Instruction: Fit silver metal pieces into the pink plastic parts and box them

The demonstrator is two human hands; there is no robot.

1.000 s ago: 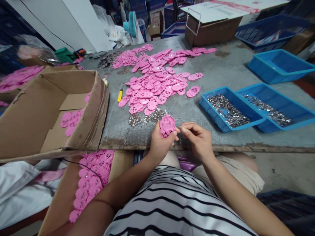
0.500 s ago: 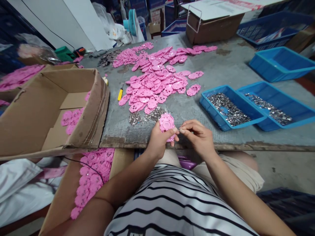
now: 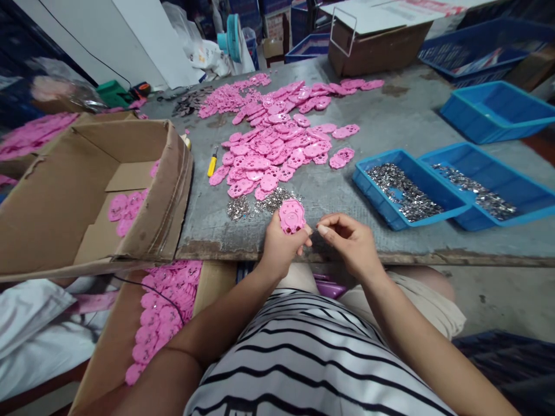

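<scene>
My left hand (image 3: 280, 245) grips a pink paw-shaped plastic piece (image 3: 292, 215) upright at the table's near edge. My right hand (image 3: 350, 242) is just to its right, thumb and forefinger pinched together by the piece's edge on something too small to make out. A small heap of shiny metal bits (image 3: 264, 203) lies on the grey table (image 3: 390, 124) just beyond my hands. Behind it spreads a large pile of pink paw pieces (image 3: 277, 138).
Two blue trays of metal bits (image 3: 403, 188) (image 3: 481, 185) sit right of my hands, an empty blue tray (image 3: 494, 110) behind. An open cardboard box (image 3: 87, 190) with a few pink pieces stands left; another box of pink pieces (image 3: 165, 312) lies below. A yellow-handled tool (image 3: 212, 162) rests nearby.
The pink piece has turned in my left hand from its paw face to its other side and tilted upright. My right hand's pinch stays beside it.
</scene>
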